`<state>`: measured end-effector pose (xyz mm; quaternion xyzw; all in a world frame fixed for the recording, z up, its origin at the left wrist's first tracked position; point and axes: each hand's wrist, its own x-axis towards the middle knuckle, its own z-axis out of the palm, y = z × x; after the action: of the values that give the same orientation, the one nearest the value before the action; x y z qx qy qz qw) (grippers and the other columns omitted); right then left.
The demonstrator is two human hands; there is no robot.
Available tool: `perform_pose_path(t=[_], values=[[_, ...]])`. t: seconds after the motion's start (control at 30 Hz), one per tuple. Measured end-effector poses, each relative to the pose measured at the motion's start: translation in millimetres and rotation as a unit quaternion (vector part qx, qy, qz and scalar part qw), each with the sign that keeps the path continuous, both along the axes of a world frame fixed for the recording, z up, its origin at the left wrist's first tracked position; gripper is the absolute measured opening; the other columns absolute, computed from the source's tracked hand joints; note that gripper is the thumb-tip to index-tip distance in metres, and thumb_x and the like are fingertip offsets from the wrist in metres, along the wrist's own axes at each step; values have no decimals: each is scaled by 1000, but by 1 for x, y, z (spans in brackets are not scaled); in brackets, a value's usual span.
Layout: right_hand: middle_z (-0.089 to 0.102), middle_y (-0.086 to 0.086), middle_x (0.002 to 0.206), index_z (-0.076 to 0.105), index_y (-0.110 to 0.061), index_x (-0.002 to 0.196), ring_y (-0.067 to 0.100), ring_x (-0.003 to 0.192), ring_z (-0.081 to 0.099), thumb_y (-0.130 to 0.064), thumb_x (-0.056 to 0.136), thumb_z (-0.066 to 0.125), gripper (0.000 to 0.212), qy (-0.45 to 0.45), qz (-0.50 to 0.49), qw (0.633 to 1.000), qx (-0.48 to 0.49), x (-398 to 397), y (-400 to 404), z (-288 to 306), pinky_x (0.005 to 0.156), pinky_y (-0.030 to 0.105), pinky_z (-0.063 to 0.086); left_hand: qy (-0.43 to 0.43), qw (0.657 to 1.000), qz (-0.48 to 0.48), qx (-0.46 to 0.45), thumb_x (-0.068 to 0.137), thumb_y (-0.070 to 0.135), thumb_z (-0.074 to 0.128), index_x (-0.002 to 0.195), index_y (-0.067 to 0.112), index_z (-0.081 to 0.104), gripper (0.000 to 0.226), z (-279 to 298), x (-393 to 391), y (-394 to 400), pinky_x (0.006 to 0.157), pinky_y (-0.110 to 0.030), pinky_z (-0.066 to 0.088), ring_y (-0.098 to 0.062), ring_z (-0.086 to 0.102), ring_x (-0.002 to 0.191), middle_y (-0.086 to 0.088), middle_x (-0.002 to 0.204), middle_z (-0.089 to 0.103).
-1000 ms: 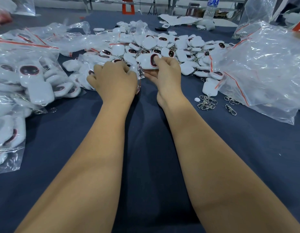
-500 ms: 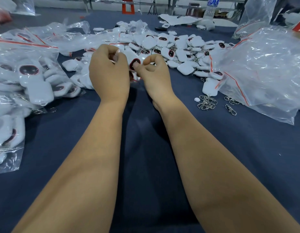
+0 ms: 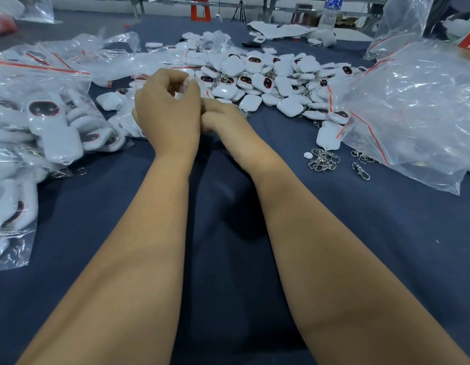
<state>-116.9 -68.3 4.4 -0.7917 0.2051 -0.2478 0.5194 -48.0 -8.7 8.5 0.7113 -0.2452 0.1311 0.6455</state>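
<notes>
Cloth (image 3: 386,233) nearest. Left hand (image 3: 168,111) curled, pinching whitish piece (image 3: 185,86), mostly hidden, held above cloth. Right hand (image 3: 223,119) touching left, fingers curled; whether it holds anything cannot be told. Clasps (image 3: 323,160) to right. Charm pile (image 3: 268,75) beyond. Bottle (image 3: 330,14) far.

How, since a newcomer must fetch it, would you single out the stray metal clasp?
Start at the big clear bag on the right. Beside its near-left edge lies a heap of metal clasps; the stray clasp lies alone on the blue cloth, right of that heap.
</notes>
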Motion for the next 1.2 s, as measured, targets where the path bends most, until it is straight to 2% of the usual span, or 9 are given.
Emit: perform_pose_path(t=[0.17,0.27,0.43,0.57,0.73,0.87,0.97,1.07,1.2], values=[[62,10,109,74,-5,77,15,109,52,-5,87,67,12,-65,-66,991,-92,1,-1,-6,95,20,39,54,994,4,-91,86,21,63,80,21,62,6,3,4,1,68,-9,42,7,52,64,17,71,60],[45,1,125,72,-19,80,16,127,38,-18,90,68,11,-93,-132,987,2,1,-5,-6,106,21,30,68,989,-54,-118,88,22,62,78,21,63,10,4,3,2,69,-12,44,1,54,67,10,75,64],[58,0,98,57,-21,79,15,88,50,-14,99,52,22,-166,-121,956,211,-3,-17,-2,83,22,41,103,980,-66,-156,92,14,46,83,22,66,23,5,4,5,67,-7,41,1,59,73,5,80,67],[56,6,96,45,-19,78,24,83,52,-14,102,46,25,-294,-75,876,375,-17,-33,10,78,33,42,127,982,-48,-133,88,14,46,85,31,66,26,3,11,10,72,-8,40,2,60,83,9,93,70],[66,24,114,43,-13,77,34,91,70,-16,106,38,29,-367,12,826,427,-35,-40,29,83,47,58,142,964,-218,-59,93,28,58,115,37,62,24,4,16,15,78,-9,44,11,61,95,16,113,66],[65,23,110,50,-8,86,31,88,71,-23,107,36,29,-338,24,814,471,-37,-36,33,81,43,59,243,896,-366,66,81,62,62,121,21,65,57,9,17,10,96,-36,50,-21,68,106,-3,114,72],[65,22,116,58,-1,98,24,83,71,-18,105,42,24,-267,-28,877,399,-36,-39,26,79,40,59,285,871,-385,108,94,58,51,92,19,75,46,13,10,6,68,-19,56,-20,69,95,0,77,77],[67,18,117,59,0,118,20,83,71,-18,103,50,26,-195,-67,912,354,-27,-38,16,77,38,60,364,779,-510,4,90,62,54,105,20,78,50,2,10,14,77,-31,59,-25,72,100,-9,106,75],[67,20,119,55,-3,126,29,96,71,-19,95,63,35,-175,-88,917,346,-18,-35,6,93,47,55,267,898,-336,98,93,54,57,86,16,78,44,-8,18,6,83,-34,52,-19,72,78,-4,88,76]])
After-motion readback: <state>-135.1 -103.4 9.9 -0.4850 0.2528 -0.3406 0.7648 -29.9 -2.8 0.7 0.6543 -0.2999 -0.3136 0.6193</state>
